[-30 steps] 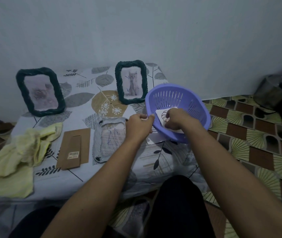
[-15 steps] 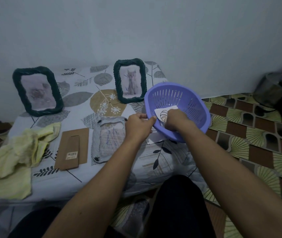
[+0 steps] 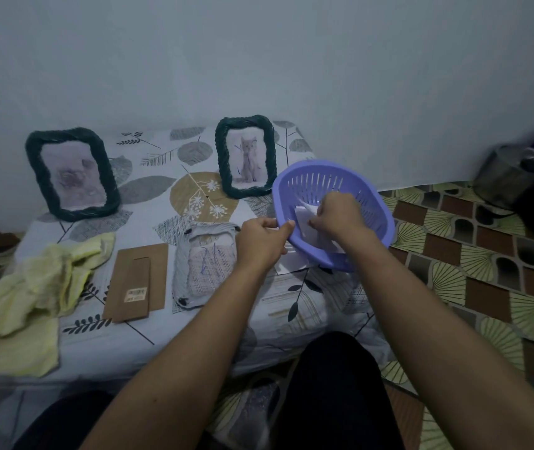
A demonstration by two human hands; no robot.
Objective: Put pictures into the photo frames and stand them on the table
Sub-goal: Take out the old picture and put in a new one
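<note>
Two dark green rope-edged photo frames stand against the wall: one at the left (image 3: pixel 72 173) with a faint picture, one in the middle (image 3: pixel 246 156) with a cat picture. A pale grey frame (image 3: pixel 205 264) lies face down on the table, its brown backing board (image 3: pixel 135 284) lying beside it. My left hand (image 3: pixel 264 240) grips the near rim of a tilted purple basket (image 3: pixel 330 177). My right hand (image 3: pixel 338 214) is inside the basket, fingers closed on white paper pictures (image 3: pixel 304 219).
A crumpled yellow cloth (image 3: pixel 31 293) lies at the table's left front. The table wears a leaf-print cover (image 3: pixel 194 196). To the right is a patterned floor (image 3: pixel 486 254) with a metal pot (image 3: pixel 512 177) by the wall. My dark-clothed knees sit below the table edge.
My right hand has shifted deeper into the basket and turned the white pictures, so the printed drawing seen before no longer shows. The left hand keeps hold of the rim.
</note>
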